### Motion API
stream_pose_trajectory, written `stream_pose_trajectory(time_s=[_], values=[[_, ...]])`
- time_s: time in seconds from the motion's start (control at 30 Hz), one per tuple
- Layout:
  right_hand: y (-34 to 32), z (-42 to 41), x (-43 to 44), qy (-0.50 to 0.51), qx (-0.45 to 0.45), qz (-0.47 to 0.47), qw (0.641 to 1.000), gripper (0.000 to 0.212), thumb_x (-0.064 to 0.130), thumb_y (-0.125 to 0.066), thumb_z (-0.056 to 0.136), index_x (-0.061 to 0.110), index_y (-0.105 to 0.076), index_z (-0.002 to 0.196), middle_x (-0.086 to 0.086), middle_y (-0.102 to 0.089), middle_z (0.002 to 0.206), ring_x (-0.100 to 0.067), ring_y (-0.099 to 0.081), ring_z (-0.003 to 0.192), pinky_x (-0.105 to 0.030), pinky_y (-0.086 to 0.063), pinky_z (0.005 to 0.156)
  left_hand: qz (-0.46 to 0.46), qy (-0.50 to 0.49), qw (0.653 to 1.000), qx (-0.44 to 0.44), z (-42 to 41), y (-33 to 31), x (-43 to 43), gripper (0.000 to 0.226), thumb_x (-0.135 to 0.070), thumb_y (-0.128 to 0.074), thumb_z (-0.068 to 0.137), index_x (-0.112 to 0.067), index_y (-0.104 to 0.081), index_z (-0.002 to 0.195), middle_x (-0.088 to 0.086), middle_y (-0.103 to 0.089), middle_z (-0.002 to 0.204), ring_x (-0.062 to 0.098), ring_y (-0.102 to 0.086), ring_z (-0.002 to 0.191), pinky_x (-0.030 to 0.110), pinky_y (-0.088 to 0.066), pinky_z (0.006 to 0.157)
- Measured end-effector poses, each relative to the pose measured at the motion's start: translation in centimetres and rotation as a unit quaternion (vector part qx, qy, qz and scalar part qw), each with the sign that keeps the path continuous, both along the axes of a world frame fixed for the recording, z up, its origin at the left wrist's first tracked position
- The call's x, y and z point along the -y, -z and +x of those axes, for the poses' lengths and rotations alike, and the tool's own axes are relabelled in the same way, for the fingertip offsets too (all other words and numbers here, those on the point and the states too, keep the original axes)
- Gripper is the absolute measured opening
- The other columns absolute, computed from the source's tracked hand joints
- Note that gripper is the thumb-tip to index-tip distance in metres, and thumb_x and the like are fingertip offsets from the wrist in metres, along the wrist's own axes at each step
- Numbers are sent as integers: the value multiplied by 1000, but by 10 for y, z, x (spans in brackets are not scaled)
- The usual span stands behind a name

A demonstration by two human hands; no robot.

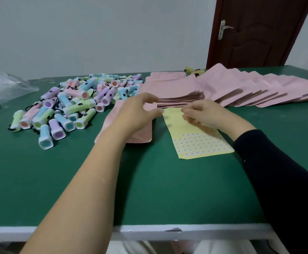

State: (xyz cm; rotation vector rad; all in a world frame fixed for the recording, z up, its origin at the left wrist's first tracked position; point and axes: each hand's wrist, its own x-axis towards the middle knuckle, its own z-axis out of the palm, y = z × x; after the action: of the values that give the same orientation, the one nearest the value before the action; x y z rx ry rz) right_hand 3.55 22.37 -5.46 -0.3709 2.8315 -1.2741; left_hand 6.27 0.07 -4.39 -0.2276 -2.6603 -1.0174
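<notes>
A pink pouch (140, 133) lies flat on the green table (149, 189), partly under my left hand (138, 114). That hand pinches the pouch's top edge between thumb and curled fingers. Beside it on the right lies a yellow sticker sheet (197, 143) with rows of small round stickers on its lower half. My right hand (206, 114) rests on the sheet's upper part, its fingers curled down and pinching at the sheet. What sits under those fingertips is hidden.
A pile of several pastel toy flashlights (72, 107) lies at the left. Behind the hands sits a stack of pink pouches (180, 98), with more pouches fanned out (259, 88) to the right. A clear plastic bag (3, 88) is at the far left, a brown door (259, 30) behind.
</notes>
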Motion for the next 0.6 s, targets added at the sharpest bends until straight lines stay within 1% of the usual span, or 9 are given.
stream_pose_trajectory(time_s=[0.07,0.13,0.17,0.3,0.37,0.43,0.5,0.57,0.6], values=[[4,1,0,1,-5,19,1000,29,34,-46,101,18,-68,110,17,-68,95,-4,-63,93,-25,-45,82,-79,111,986,97,7,1,-23,40,-50,-76,78,-39,-62,114,-13,-57,122,8,-45,122,24,-34,98],[5,1,2,13,-9,1,1000,37,33,-41,103,9,-67,111,12,-68,97,-10,-63,99,-32,-45,95,-202,122,961,143,9,6,-33,53,-58,-74,75,-40,-59,122,-4,-57,128,16,-38,130,39,-34,108],[5,1,3,20,-12,-5,1000,37,33,-40,103,8,-67,111,9,-69,99,-12,-63,100,-34,-44,98,-228,114,955,149,9,8,-34,56,-59,-71,77,-38,-57,127,-2,-56,129,19,-38,131,42,-34,109],[8,1,5,27,-22,-11,999,32,28,-42,102,23,-63,126,7,-68,106,-12,-62,102,-31,-45,96,-175,91,971,135,7,13,-33,50,-52,-69,84,-33,-57,129,-4,-58,128,18,-48,124,41,-36,108],[9,1,5,22,-27,-15,999,33,26,-41,102,27,-63,126,8,-69,105,-10,-62,101,-33,-47,97,-154,81,976,128,5,15,-35,47,-49,-70,85,-33,-59,127,-5,-59,128,17,-50,122,40,-37,107],[8,1,3,7,-26,-27,999,30,29,-41,102,31,-65,119,12,-69,99,-5,-63,98,-34,-49,96,-148,73,979,119,3,19,-35,45,-49,-70,85,-33,-60,126,-7,-60,123,17,-50,122,41,-37,107],[7,2,0,-26,-30,-5,999,22,34,-49,98,38,-68,109,19,-69,96,5,-62,94,-28,-49,91,-136,69,983,106,1,22,-34,40,-48,-70,86,-32,-60,122,-12,-57,108,14,-51,113,39,-38,105],[7,3,-2,-57,-33,36,997,10,41,-66,85,42,-70,94,25,-68,91,12,-60,88,-20,-47,83,-114,68,987,95,-1,25,-33,29,-45,-71,85,-32,-59,109,-16,-54,95,12,-52,98,35,-42,95],[7,4,-3,-65,-31,50,996,11,42,-72,78,41,-70,89,24,-70,89,11,-62,85,-19,-48,80,-107,68,988,89,-2,26,-33,25,-43,-72,86,-30,-58,103,-17,-54,90,11,-53,89,32,-44,86]])
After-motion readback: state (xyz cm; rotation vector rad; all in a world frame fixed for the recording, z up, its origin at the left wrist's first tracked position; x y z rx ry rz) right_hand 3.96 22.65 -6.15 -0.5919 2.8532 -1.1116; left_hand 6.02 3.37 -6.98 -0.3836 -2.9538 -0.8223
